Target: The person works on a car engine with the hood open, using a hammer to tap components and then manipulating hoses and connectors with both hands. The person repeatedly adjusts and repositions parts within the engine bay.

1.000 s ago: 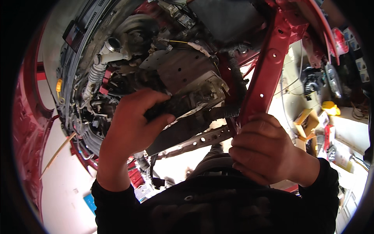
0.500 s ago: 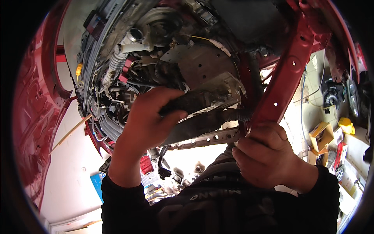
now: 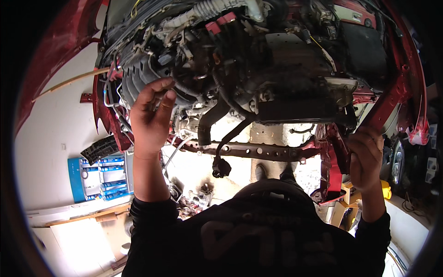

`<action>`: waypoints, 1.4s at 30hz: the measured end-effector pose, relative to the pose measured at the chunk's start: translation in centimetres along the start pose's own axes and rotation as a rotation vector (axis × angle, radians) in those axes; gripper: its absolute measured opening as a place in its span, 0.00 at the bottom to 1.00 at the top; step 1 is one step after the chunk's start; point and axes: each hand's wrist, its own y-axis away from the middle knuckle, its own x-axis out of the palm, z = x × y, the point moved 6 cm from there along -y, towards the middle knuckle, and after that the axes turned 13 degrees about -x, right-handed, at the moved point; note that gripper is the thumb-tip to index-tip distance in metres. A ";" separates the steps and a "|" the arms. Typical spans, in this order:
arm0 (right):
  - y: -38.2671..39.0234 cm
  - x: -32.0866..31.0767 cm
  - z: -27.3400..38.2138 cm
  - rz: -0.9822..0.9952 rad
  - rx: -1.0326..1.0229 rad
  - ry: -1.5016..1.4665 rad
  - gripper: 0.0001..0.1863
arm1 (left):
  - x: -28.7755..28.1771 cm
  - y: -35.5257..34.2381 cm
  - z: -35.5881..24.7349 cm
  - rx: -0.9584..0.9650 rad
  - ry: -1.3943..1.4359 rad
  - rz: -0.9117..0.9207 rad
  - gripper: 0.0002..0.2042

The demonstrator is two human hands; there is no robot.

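In an open engine bay, my left hand point(image 3: 154, 115) is raised beside the black ribbed intake manifold point(image 3: 136, 83). Its fingers are bent, the thumb stands apart, and nothing shows between them. At the right, my right hand point(image 3: 367, 154) is closed round the red frame rail point(image 3: 385, 106) of the car, near its front end. Between the hands lies a black box-shaped part point(image 3: 295, 110) at the front of the engine. Left of it a thick black hose point(image 3: 212, 120) hangs down, and a dark wiring harness ends in a connector point(image 3: 221, 167).
A dark perforated crossmember point(image 3: 249, 151) spans low in front of my body. A wooden stick point(image 3: 69, 84) reaches in at the left. On the floor stand a blue tool case point(image 3: 99, 177) and, at the right, cardboard boxes point(image 3: 344, 214) with a yellow object point(image 3: 386, 189).
The view has swung back and now takes in more of the bay. My left hand has left the dark part at the front and moved left. My right hand still grips the red rail.
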 end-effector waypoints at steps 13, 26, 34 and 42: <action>-0.4 0.6 1.2 0.084 -0.017 0.060 0.13 | 6.4 15.6 9.5 0.133 -0.212 0.206 0.35; 0.4 0.7 1.6 0.033 -0.005 0.089 0.13 | 10.1 7.6 3.6 0.243 0.071 0.192 0.25; -4.4 -0.7 4.4 0.041 -0.028 0.182 0.17 | 13.9 3.5 2.8 0.019 0.248 0.195 0.21; -22.9 2.4 5.3 0.236 -0.228 0.083 0.18 | 15.8 3.7 4.4 0.011 0.479 0.223 0.13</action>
